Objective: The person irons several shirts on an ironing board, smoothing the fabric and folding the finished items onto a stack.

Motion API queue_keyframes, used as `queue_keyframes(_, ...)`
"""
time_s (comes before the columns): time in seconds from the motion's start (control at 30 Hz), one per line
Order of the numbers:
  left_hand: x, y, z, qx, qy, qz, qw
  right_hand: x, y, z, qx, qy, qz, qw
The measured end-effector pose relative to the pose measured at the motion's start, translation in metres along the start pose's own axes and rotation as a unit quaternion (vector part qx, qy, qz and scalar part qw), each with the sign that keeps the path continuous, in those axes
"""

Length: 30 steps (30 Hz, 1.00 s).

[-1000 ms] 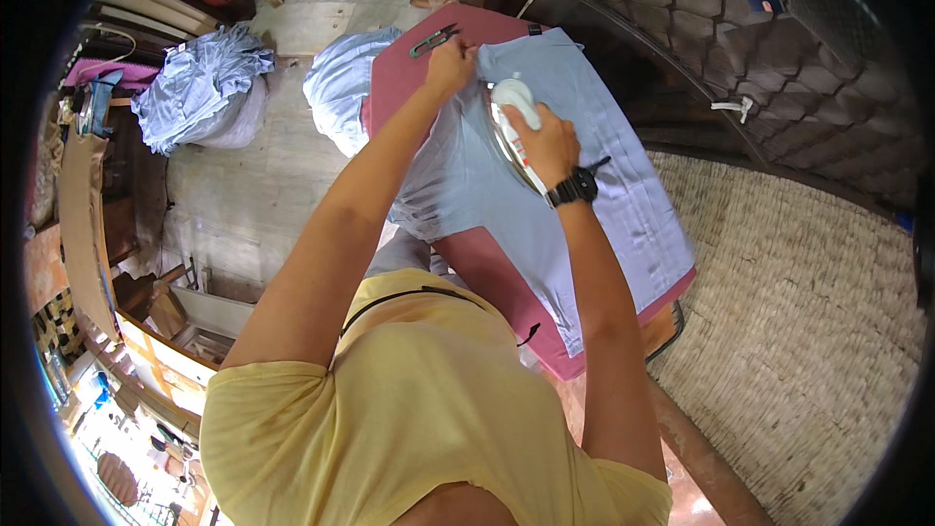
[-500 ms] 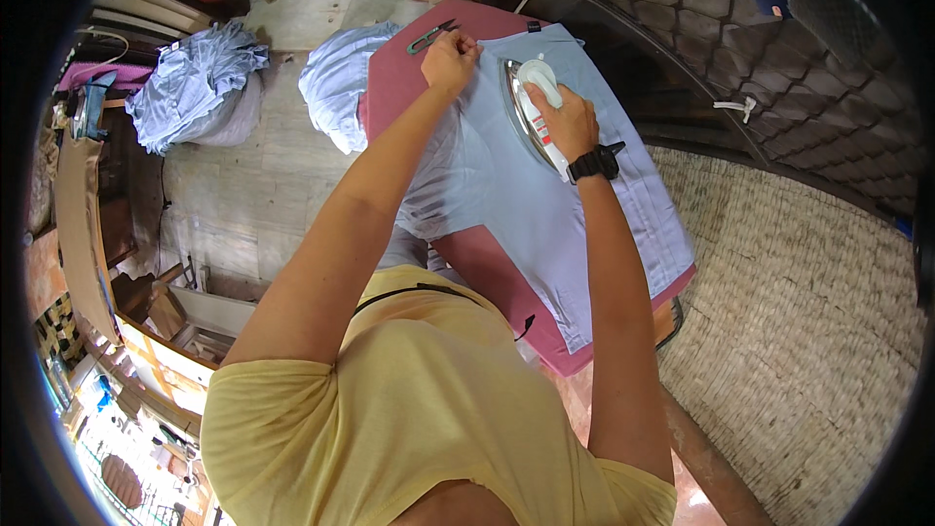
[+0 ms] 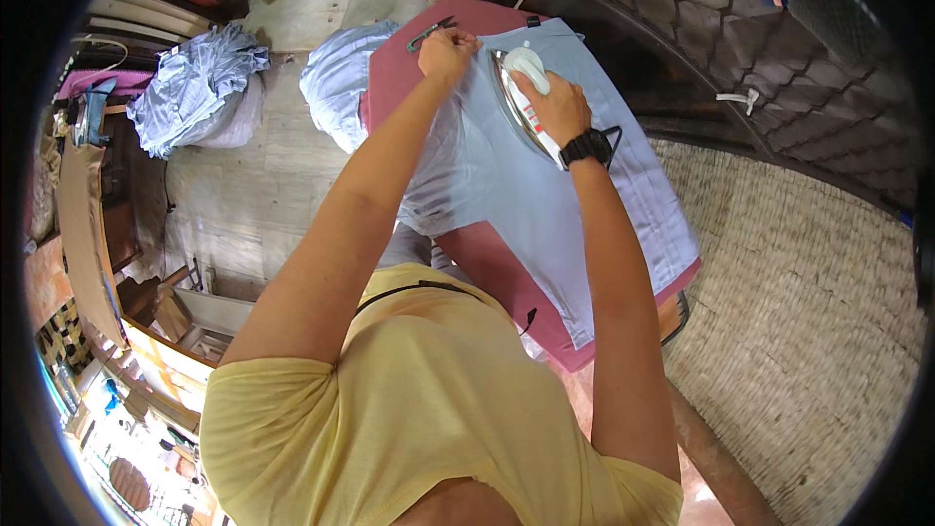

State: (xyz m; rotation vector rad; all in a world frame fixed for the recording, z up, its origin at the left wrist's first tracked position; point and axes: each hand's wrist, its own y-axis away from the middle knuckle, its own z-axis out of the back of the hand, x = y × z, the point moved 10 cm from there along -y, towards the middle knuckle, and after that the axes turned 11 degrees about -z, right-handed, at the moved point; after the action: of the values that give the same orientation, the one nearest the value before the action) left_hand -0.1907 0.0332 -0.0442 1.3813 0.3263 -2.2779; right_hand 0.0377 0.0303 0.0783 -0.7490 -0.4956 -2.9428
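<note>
A light blue garment (image 3: 526, 205), seemingly a shirt, lies spread over a maroon-covered ironing board (image 3: 397, 68). My right hand (image 3: 562, 107) is closed round the white handle of a clothes iron (image 3: 526, 66). The iron's metal soleplate rests on the cloth near the far end, its tip pointing away from me. At the far left edge of the cloth, my left hand (image 3: 449, 53) pinches the garment between thumb and fingers. Just beyond that hand, a pair of green-handled snips (image 3: 429, 34) lies on the maroon cover. My right forearm hides part of the garment.
More blue cloth (image 3: 336, 83) sits beside the board's left side. A pile of blue garments (image 3: 195, 88) stands farther left on the tiled floor. A dark metal lattice gate (image 3: 721, 49) borders the far right, with a woven mat (image 3: 779, 312) below it.
The iron, in my right hand, has slid a short way left and away from me over the cloth. My left hand has barely shifted, keeping its pinch.
</note>
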Motion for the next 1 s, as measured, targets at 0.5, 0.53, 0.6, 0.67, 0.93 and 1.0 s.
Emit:
queue_keyframes(0.5, 0.009, -0.024, 0.009, 0.102, 0.033, -0.097, 0.989, 0.029, 0.033, -0.028, 0.063, 0.023, 0.04, 0.997)
queue_keyframes(0.53, 0.009, -0.018, 0.023, 0.093, 0.05, -0.098, 0.99, 0.025, 0.036, -0.029, 0.064, 0.013, 0.045, 0.997)
queue_keyframes(0.6, 0.024, -0.003, 0.046, 0.065, 0.075, -0.037, 0.994, 0.019, 0.038, -0.03, 0.059, 0.012, 0.05, 0.997)
queue_keyframes(0.67, 0.037, 0.005, 0.054, 0.044, 0.094, -0.009, 0.995, 0.013, 0.04, -0.029, 0.047, 0.027, 0.047, 0.997)
queue_keyframes(0.93, -0.043, 0.008, 0.008, -0.003, -0.012, -0.298, 0.955, -0.007, 0.053, -0.015, -0.015, -0.004, -0.046, 0.999)
queue_keyframes(1.0, -0.069, 0.01, -0.02, 0.049, -0.076, -0.377, 0.922, -0.034, 0.068, -0.01, -0.071, -0.049, -0.082, 0.993)
